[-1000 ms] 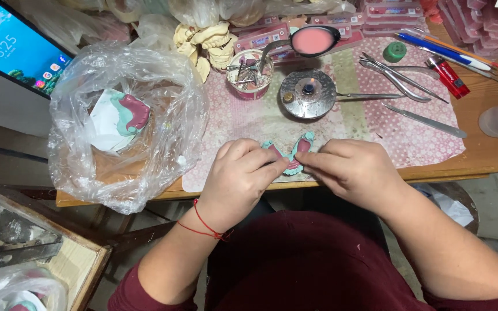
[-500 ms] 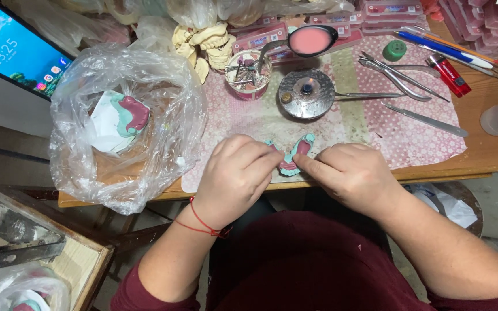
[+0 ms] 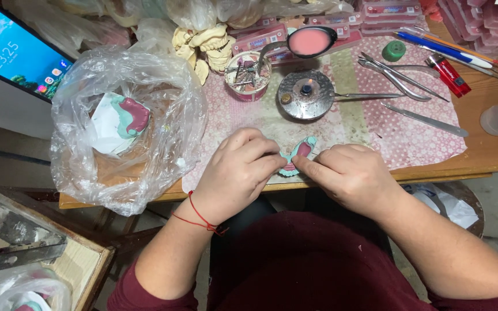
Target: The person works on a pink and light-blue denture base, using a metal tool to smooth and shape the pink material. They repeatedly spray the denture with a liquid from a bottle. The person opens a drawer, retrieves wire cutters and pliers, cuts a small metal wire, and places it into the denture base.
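Observation:
My left hand (image 3: 238, 171) and my right hand (image 3: 350, 175) meet over the front of the wooden table (image 3: 491, 155). Between their fingertips they pinch a small teal and pink dental cast piece (image 3: 297, 154), curved like an arch. The left thumb and forefinger grip its left end, the right forefinger and thumb its right end. It hovers just above the pink patterned mat (image 3: 410, 138). A red string bracelet (image 3: 200, 214) circles my left wrist.
A small round burner (image 3: 305, 95) with a lit flame stands behind the hands. Beside it are a cup of burs (image 3: 248, 74), a spoon of pink wax (image 3: 309, 41), metal instruments (image 3: 399, 75), a red lighter (image 3: 447, 75). A clear bag (image 3: 116, 124) with a cast lies left; a phone (image 3: 15, 55) far left.
Both hands with the cast piece have stayed in nearly the same spot; the fingers shifted slightly, and more of the teal and pink piece shows between them now.

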